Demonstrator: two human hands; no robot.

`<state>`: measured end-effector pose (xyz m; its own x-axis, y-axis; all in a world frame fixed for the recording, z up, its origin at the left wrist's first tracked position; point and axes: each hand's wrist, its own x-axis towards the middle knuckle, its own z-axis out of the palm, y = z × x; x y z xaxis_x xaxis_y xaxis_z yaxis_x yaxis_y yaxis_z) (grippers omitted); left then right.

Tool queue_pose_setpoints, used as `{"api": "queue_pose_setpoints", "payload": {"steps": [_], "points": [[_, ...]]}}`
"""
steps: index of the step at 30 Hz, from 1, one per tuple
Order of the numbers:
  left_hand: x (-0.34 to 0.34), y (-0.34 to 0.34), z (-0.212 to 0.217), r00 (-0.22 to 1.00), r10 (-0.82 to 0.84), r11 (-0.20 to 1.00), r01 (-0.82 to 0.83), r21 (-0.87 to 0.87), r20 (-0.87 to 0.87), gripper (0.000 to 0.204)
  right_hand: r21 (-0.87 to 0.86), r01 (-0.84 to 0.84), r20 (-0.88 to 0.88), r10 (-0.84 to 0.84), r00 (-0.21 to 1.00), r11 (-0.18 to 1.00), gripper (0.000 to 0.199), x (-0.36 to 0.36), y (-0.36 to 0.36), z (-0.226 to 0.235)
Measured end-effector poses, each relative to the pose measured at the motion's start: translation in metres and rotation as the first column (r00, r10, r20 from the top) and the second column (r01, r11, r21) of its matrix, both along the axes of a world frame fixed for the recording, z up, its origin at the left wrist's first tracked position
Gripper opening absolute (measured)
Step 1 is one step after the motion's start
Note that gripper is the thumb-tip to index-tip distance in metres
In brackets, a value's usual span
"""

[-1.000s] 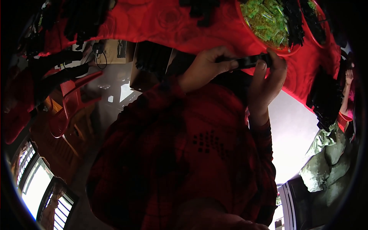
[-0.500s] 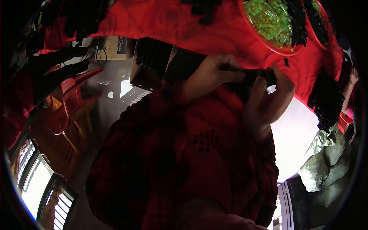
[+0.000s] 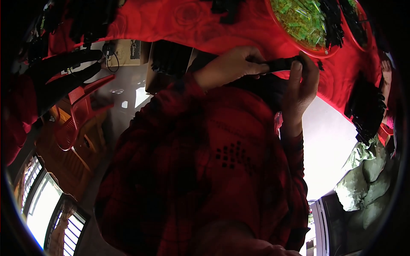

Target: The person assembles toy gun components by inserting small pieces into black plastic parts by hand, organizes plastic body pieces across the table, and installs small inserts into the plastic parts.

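A red cloth point(image 3: 171, 21) covers the table w/ a round red tray point(image 3: 317, 52) of small green pieces point(image 3: 299, 19) at its far right and black parts point(image 3: 365, 113) heaped along the right edge; red and orange plastic chairs point(image 3: 77, 123) stand on the shiny floor at left, window bars below. Over the table's near edge, a person in a red plaid shirt point(image 3: 205, 170) holds a short black strip point(image 3: 284, 64), left hand point(image 3: 232, 66) pinching one end, right hand point(image 3: 301, 85) closed around the other. The strip looks light and stiff, prob. plastic, best held by both ends; detail is lost in shadow.
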<state>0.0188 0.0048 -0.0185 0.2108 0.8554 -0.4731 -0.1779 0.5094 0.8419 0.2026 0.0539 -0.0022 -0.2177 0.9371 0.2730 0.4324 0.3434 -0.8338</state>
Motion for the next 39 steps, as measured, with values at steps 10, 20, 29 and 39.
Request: {"api": "queue_pose_setpoints", "payload": {"steps": [10, 20, 29, 39], "points": [[-0.003, -0.004, 0.012, 0.993, 0.026, 0.995, -0.015, 0.097, -0.115, 0.018, -0.131, 0.034, -0.1, -0.048, 0.994, 0.991, 0.026, 0.002, -0.001, 0.003], [0.005, -0.009, -0.003, 0.973, 0.086, 0.989, -0.058, 0.135, -0.212, 0.015, -0.091, 0.043, -0.122, -0.054, 0.991, 0.995, 0.025, 0.005, -0.005, -0.01], [0.004, -0.014, 0.002, 0.994, 0.1, 0.988, -0.093, 0.122, -0.051, 0.01, 0.131, 0.006, 0.065, -0.015, 0.998, 0.991, 0.029, 0.006, -0.012, 0.003], [-0.008, -0.003, 0.003, 0.983, 0.077, 0.996, -0.069, 0.051, -0.168, 0.015, -0.059, 0.041, 0.0, -0.041, 0.999, 0.997, 0.026, -0.004, -0.016, -0.004]]}}
